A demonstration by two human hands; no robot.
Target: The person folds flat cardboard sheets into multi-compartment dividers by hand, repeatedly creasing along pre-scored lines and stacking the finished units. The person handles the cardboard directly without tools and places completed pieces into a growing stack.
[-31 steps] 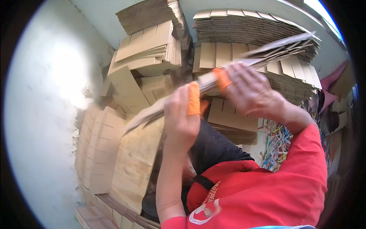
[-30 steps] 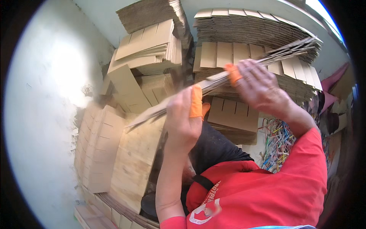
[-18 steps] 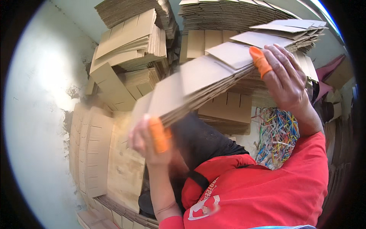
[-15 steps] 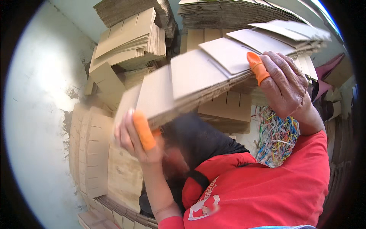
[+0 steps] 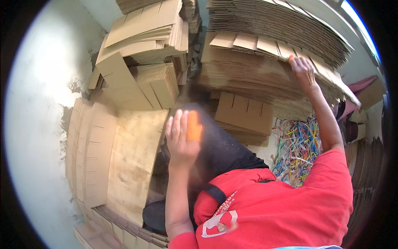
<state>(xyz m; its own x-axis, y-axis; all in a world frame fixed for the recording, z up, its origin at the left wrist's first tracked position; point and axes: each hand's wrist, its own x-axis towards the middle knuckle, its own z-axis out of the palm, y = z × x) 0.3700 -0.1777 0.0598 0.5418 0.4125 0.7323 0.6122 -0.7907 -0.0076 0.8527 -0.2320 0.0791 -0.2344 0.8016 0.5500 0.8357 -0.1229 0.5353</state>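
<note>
**Tall cardboard stack under one hand, the other hand free**

Head view: The right hand (image 5: 304,71) reaches far forward with flattened fingers resting on the upper flaps of the big stack of flat cardboard blanks (image 5: 265,54); it presses rather than grips, with an orange finger cot (image 5: 291,57) just visible at one fingertip. The left hand (image 5: 181,137) hangs in mid-air, well short of that stack, fingers spread wide and holding nothing, a second orange cot (image 5: 194,126) on one finger.

Likely trouble: the top sheets overhang toward the right hand's side, so a push off-centre could slide them off or fan the pile. With only one hand on it, nothing steadies the near edge. The loose coloured straps (image 5: 298,145) below the right forearm could snag a dropped sheet or a foot.

Surface and room: there is no table; beyond the left hand stand smaller, uneven cardboard piles (image 5: 145,45), and to its left large cardboard sheets (image 5: 132,153) lean against a pale, stained wall (image 5: 37,124). More cardboard edges show beyond the right arm, too dark to tell apart.
</note>
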